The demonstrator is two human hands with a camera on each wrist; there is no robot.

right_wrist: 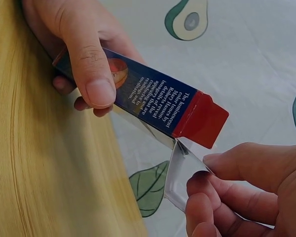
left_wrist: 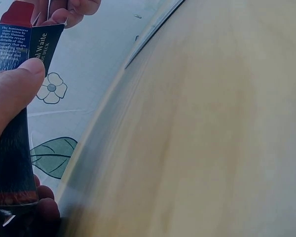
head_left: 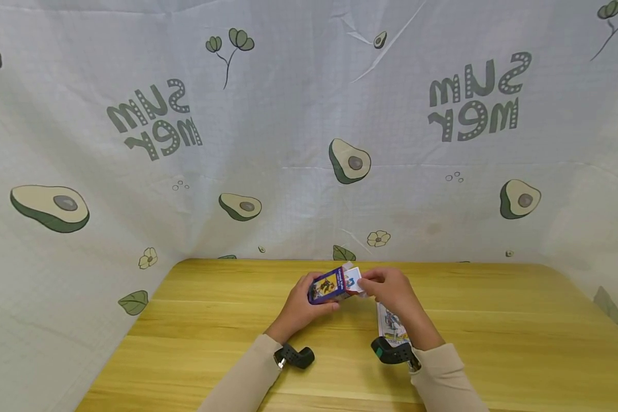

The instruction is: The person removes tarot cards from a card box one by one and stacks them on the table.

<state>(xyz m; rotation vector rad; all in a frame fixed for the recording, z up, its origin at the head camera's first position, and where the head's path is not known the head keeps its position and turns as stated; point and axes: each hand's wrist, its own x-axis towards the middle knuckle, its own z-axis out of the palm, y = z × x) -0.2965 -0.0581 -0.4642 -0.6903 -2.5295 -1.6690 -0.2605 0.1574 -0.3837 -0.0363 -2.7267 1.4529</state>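
A small blue tarot card box (head_left: 325, 287) with a red end flap (right_wrist: 207, 120) is held above the table. My left hand (head_left: 300, 307) grips it, thumb along one narrow side and fingers round the other. From the box's opened end sticks a white-edged card (head_left: 352, 279) with a blue picture. The right hand (head_left: 391, 289) pinches it by the outer edge between thumb and fingers. How many cards are in that pinch is hidden. Under the right wrist lies a picture card or stack of cards (head_left: 390, 324) on the table, partly covered by the arm.
The wooden table (head_left: 211, 337) reaches back to a white cloth (head_left: 288, 114) printed with avocados and leaves, which hangs behind and at both sides. A dark wrist camera (head_left: 391, 350) is strapped over the right sleeve, another camera (head_left: 300, 357) over the left.
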